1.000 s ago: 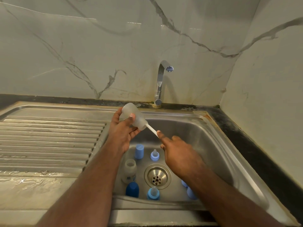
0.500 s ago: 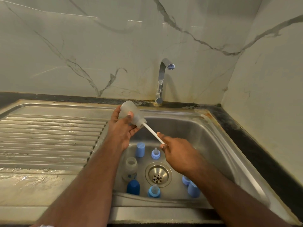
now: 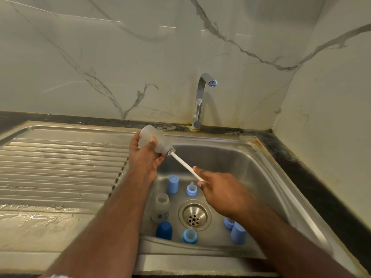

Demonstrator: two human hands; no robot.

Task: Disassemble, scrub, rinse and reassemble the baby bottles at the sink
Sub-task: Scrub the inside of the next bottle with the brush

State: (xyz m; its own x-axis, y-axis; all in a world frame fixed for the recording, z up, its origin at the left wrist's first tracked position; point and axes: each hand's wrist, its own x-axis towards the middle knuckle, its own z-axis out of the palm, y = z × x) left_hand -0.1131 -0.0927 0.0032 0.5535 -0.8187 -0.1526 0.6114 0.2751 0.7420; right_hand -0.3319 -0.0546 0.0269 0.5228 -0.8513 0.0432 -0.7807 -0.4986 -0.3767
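Head view looks down on a steel sink [image 3: 251,157] set in a dark bench [image 3: 301,167], with a ribbed drainboard [image 3: 60,167] to its left and a chrome tap [image 3: 200,99] at the back against a marble-look wall [image 3: 140,57].

Left hand [image 3: 143,157] is raised above the sink's back-left corner, its grip clamped round a frosted bottle [image 3: 154,140] that lies tilted, base up and to the left, mouth down and to the right. Thumb lies across the near side of the bottle, fingers wrap behind it.

Right hand [image 3: 222,189] is over the middle of the basin, its grip pinched on the lower end of a brush [image 3: 185,165] with a white handle. The handle slants up and left to the bottle's mouth, where the bristles show just at the rim, partly outside it.

On the basin floor, around the drain [image 3: 194,214]: a pale blue cap [image 3: 173,184] stands at the back left, a blue ring with teat [image 3: 191,190] just beside it; a second clear bottle [image 3: 161,207] stands upright left of the drain; a dark blue cap [image 3: 164,230] is near the front wall, with another ring and teat [image 3: 189,235] to its right. Right of the drain, partly hidden under the right forearm, are a pale blue piece [image 3: 228,222] and a pale blue cap [image 3: 237,233], touching or nearly so.

Water streaks lie on the near part of the drainboard.
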